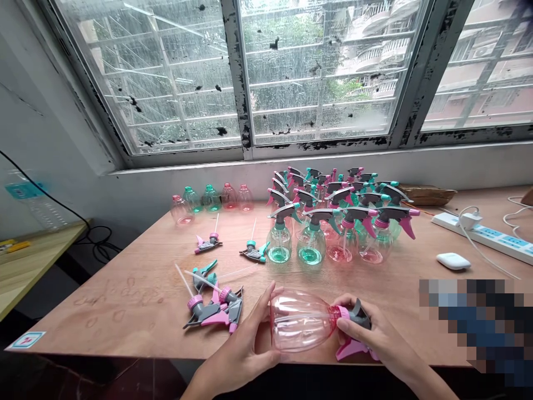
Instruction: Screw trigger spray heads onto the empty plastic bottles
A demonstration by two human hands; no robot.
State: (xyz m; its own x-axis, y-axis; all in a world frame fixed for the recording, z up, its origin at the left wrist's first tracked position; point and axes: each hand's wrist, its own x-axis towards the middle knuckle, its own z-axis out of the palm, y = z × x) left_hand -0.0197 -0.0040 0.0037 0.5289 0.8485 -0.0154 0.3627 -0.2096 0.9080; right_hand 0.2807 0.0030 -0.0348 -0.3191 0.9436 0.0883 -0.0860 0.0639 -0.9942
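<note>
Pink spray bottle [303, 322], likely light, slick; hold nine-o'clock base, your left grip [252, 344] cupping; right grip [370, 328] pinching trigger sprayer [360, 315].

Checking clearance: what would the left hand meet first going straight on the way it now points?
The left hand, besides the pink bottle it cups, would likely meet the front-left green spray bottle; depth unclear.

Left hand [244, 349] holds a clear pink bottle [302, 322], right hand [380, 333] grips its pink-and-grey spray head [360, 315]

Spray bottles [352, 214] on wooden table [125, 305].
</note>
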